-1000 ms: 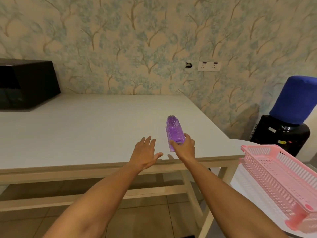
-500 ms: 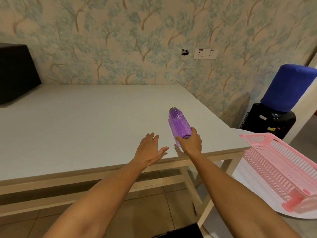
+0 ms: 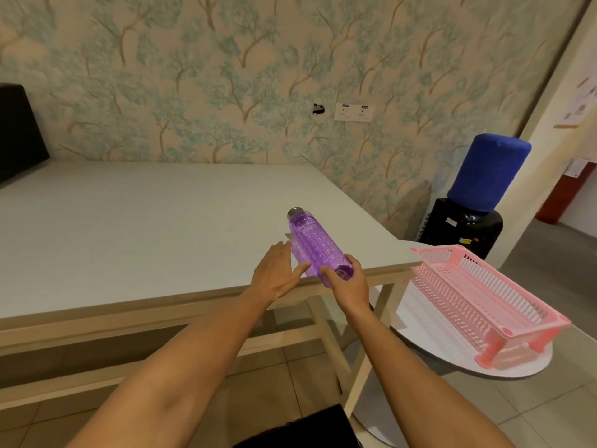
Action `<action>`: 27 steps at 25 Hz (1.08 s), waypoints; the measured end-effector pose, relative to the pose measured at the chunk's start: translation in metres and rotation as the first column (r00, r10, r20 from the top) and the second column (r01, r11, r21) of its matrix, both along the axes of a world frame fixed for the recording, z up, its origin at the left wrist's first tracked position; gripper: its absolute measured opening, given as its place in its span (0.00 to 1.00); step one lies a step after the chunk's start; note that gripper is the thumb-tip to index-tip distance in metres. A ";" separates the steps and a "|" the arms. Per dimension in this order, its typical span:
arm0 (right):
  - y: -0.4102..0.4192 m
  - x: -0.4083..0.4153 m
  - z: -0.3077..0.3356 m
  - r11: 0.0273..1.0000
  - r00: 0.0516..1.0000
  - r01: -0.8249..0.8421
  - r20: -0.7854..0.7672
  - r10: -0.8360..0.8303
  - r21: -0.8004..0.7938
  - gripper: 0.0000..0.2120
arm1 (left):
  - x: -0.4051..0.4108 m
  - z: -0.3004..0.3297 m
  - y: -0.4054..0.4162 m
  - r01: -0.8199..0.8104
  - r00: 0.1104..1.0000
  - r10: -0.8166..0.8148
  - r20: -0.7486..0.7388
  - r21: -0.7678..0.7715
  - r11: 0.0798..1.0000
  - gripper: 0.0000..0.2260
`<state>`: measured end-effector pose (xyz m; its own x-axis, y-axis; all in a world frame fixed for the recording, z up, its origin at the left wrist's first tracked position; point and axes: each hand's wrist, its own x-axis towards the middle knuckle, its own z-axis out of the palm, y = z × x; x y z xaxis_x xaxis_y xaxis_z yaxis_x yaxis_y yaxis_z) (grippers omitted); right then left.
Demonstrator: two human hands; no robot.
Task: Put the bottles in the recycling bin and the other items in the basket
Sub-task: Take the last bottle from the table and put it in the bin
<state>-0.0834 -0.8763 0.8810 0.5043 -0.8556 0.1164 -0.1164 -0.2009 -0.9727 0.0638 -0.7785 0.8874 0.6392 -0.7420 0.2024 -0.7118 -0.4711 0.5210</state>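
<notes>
purple plastic bottle [image 3: 315,245]: lifted off white table [image 3: 129,227], base gripped in right hand [image 3: 347,282]; left hand [image 3: 274,274] beside it, fingers straight, holding nothing. best carried level, grip firm; recycling bin unseen, pink basket [image 3: 484,295] not its place.

A water dispenser [image 3: 465,227] with a blue-covered jug [image 3: 487,173] stands far right of the hands; a black box [image 3: 16,130] sits far left; a wall socket [image 3: 354,112] lies beyond them.
</notes>
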 end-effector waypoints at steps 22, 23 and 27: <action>0.088 -0.251 -0.093 0.952 0.987 -0.118 0.142 0.080 0.282 0.34 | -0.259 -0.055 0.035 -0.351 0.375 -0.118 -0.919 -0.259 0.900 0.22; 0.090 -0.255 -0.099 0.940 0.986 -0.130 0.138 0.090 0.314 0.34 | -0.261 -0.060 0.039 -0.362 0.358 -0.101 -0.928 -0.238 0.901 0.23; 0.097 -0.267 -0.118 0.894 0.980 -0.196 0.056 0.189 0.402 0.37 | -0.259 -0.090 0.050 -0.356 0.304 -0.062 -0.951 -0.174 0.918 0.25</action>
<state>-0.3504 -0.7798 0.7631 0.6649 -0.7170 -0.2094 -0.0999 0.1924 -0.9762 -0.1953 -0.7282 0.7973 0.6376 -0.6414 -0.4266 0.4113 -0.1848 0.8926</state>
